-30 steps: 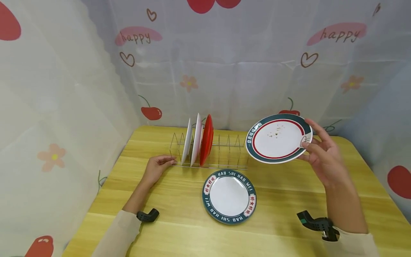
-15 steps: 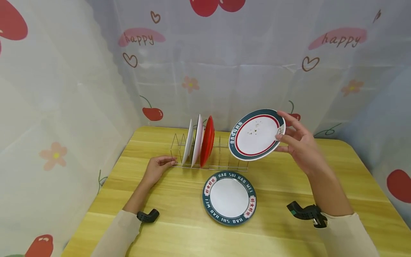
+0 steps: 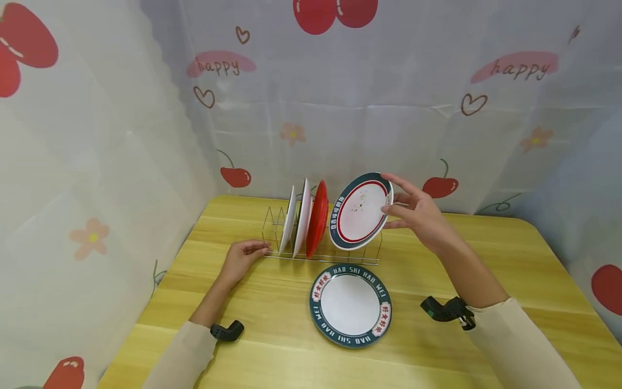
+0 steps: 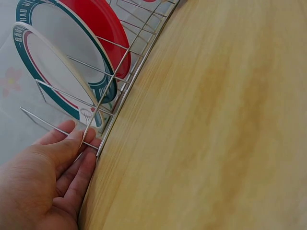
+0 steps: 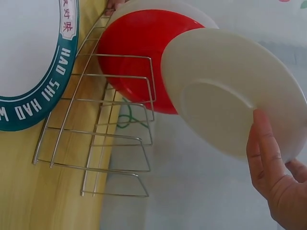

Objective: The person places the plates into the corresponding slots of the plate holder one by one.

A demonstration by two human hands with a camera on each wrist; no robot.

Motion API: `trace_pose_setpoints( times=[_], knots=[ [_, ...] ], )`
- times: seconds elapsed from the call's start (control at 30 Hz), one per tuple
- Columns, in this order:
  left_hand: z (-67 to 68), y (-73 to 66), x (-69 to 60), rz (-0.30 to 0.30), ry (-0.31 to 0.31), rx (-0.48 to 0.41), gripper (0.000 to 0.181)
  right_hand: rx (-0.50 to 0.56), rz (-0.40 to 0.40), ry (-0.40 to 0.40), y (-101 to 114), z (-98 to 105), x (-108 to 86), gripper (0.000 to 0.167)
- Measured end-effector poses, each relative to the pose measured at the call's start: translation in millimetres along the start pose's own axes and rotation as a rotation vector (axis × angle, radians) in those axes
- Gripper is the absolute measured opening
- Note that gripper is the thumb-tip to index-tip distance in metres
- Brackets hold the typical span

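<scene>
My right hand pinches the edge of an oval white plate with a dark green rim and red ring. It holds the plate tilted above the right part of a wire plate rack. The plate's pale underside faces the right wrist camera. At the rack's left end, my left hand pinches the end wire between thumb and fingers. Upright in the rack stand a red plate and two white plates, the left plate and the middle plate, their green rims showing in the left wrist view.
A round plate with a green lettered rim lies flat on the wooden table, just in front of the rack. Printed curtain cloth hangs behind the table and at both sides.
My right hand has carried the oval plate leftward, from right of the rack to above its right part, turning it more upright. My left hand has stayed on the rack's end.
</scene>
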State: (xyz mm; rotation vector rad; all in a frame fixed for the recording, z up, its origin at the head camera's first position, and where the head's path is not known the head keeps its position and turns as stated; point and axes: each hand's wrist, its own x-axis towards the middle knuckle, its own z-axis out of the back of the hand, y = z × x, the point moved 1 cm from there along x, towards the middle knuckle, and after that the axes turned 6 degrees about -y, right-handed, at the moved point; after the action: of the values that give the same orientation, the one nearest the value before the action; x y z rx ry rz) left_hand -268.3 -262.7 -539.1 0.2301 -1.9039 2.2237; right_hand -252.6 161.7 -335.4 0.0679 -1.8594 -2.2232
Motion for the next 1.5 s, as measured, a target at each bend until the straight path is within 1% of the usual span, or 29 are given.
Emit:
trace_pose_setpoints(
  times=[0.23,0.53,0.7,0.77,0.9,1.07,1.17,1.27,1.37,1.5],
  knots=[
    [-0.8,-0.5,3.7,-0.002,-0.007,0.011,0.019,-0.043,-0.009,0.035,-1,-13,10.0,0.072],
    [0.7,0.7,-0.3,-0.002,0.007,-0.012,0.020,-0.069,-0.010,0.081,-6,-32,21.0,0.074],
    [-0.6,0.2,-1.1,0.010,-0.006,-0.026,0.020,-0.070,0.000,0.100,-8,-40,24.1,0.074],
    [-1.0,0.0,-0.7,0.014,-0.011,-0.028,0.020,-0.081,0.009,0.101,-9,-43,26.1,0.073],
    [-1.4,-0.1,0.3,0.032,-0.016,-0.039,0.021,-0.135,0.029,0.104,-15,-52,29.8,0.072],
    [-0.8,-3.7,0.4,0.040,-0.003,-0.008,0.020,-0.180,0.026,0.101,-25,-61,30.9,0.072],
    [-0.7,-8.5,0.1,0.036,0.011,0.017,0.020,-0.187,0.020,0.086,-27,-64,31.5,0.072],
    [-1.1,-12.3,-0.1,0.035,0.016,0.015,0.020,-0.190,0.022,0.076,-28,-66,33.0,0.071],
    [-1.0,-11.7,0.0,0.031,0.017,0.006,0.020,-0.187,0.022,0.071,-30,-68,34.1,0.070],
    [-1.1,-6.3,-0.1,0.032,0.006,-0.010,0.020,-0.167,0.022,0.071,-35,-70,34.9,0.071]
  ],
)
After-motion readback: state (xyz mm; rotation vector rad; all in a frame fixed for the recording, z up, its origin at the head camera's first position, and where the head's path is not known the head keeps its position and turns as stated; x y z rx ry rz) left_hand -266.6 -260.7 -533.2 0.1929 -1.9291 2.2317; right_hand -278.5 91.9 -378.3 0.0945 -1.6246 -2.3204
